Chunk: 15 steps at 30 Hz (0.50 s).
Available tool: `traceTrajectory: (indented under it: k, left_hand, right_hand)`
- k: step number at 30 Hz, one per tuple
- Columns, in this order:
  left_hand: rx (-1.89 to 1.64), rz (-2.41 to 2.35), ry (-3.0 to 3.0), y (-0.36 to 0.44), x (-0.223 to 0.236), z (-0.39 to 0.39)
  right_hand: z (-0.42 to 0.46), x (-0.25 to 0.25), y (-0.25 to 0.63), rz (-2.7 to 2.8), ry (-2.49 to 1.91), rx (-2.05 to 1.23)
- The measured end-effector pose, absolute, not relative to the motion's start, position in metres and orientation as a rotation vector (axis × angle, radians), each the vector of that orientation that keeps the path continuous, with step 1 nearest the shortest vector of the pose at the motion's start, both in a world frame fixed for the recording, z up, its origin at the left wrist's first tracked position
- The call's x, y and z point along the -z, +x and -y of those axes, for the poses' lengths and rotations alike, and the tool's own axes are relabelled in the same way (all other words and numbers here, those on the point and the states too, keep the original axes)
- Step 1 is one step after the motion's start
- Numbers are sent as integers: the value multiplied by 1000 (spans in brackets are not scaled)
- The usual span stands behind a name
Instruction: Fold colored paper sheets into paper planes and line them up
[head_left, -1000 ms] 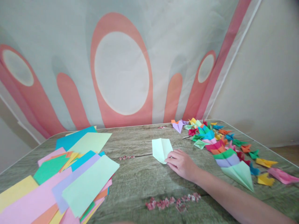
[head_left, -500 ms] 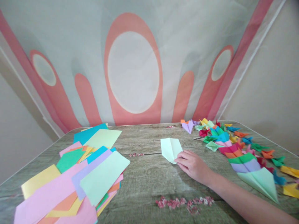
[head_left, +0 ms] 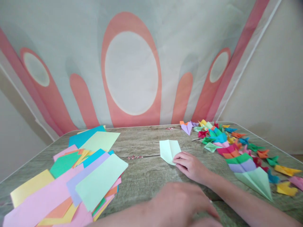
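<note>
My right hand (head_left: 190,166) pinches the lower right edge of a pale green sheet of folded paper (head_left: 168,152). The sheet lies on the table with a crease down its middle and its lower corners folded in to a blunt point. Close to the camera, my left hand (head_left: 182,203) reaches across from the lower left, in front of my right forearm. It is blurred, its fingers bent and partly cut off by the bottom edge, so what they hold, if anything, does not show.
Loose coloured sheets (head_left: 101,183) lie heaped on the left. At the right are paper planes (head_left: 255,181) in an overlapping row and several small folded paper shapes (head_left: 287,170). A printed cloth (head_left: 132,72) hangs behind the wood-patterned table (head_left: 142,142).
My left hand has come into view at the bottom, reaching rightward. My right hand still pinches the pale green paper. The whole view has shifted slightly.
</note>
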<state>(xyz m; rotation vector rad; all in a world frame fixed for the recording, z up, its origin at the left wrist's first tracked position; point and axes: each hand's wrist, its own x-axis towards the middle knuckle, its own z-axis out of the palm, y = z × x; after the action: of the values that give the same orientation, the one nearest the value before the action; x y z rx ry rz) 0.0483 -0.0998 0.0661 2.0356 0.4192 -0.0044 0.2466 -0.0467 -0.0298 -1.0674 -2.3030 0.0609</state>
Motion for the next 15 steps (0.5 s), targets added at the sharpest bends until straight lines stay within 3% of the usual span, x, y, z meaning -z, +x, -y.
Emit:
traceTrajectory:
  k: [4, 9, 15]
  left_hand:
    - [-434, -914, 2457, 54, -33, 45]
    - [-508, -900, 2631, 44, 3, 5]
    - [-460, -842, 2847, 43, 1, 3]
  right_hand:
    - [45, 28, 247, 2271, -1045, -131]
    - [43, 28, 250, 2234, -1064, -233]
    - [40, 27, 254, 2185, -1088, -330]
